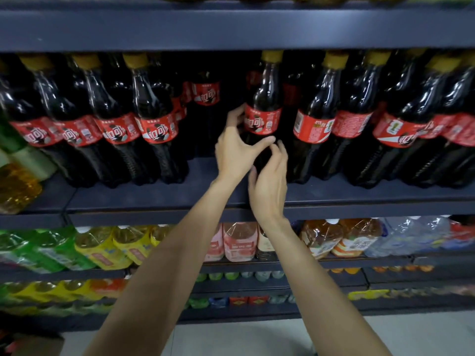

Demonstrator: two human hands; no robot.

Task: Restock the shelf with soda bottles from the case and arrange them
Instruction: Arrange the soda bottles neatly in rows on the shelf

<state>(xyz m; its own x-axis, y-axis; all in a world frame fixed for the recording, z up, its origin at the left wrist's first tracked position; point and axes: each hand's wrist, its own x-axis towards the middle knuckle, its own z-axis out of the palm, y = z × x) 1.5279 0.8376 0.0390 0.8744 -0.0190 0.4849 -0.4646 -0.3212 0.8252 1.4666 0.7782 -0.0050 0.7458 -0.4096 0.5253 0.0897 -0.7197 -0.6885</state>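
We curl our left hand (235, 150) round a red-labelled cola bottle (262, 119) on the shelf (144, 196); our right hand (270, 186) hovers loose beside it, label writing blurred.

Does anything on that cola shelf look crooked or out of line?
Slightly. The cola bottle between both hands stands alone in a gap, set back from the front row. A neighbouring bottle to its right shows its label's back rather than the logo. Nothing looks spilled or damaged.

dark shelving (231, 29) above pale tiled floor (257, 337).
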